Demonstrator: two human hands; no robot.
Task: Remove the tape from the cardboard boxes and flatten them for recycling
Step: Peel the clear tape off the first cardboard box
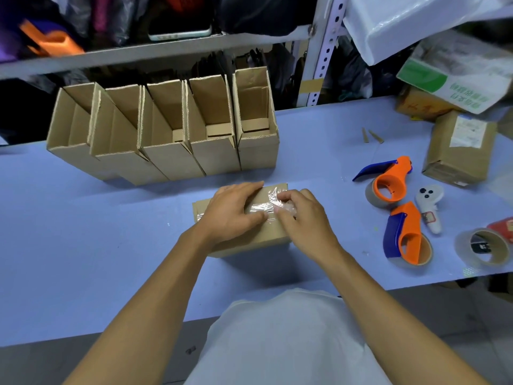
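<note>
My left hand (231, 211) presses flat on the small brown cardboard box (244, 232) on the blue tabletop (83, 232), while my right hand (301, 215) pinches the crumpled clear tape (273, 204) — partly peeled. Five open-topped cardboard boxes (166, 134) behind stand unflattened — most work remains, I think.

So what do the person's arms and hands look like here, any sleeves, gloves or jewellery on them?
Both arms are bare from the bottom edge of the head view to the hands, with no sleeve showing on either forearm. The left hand and right hand wear no gloves, and no watch, bracelet or ring can be seen. Below them, a plain white top covers the torso.
</note>
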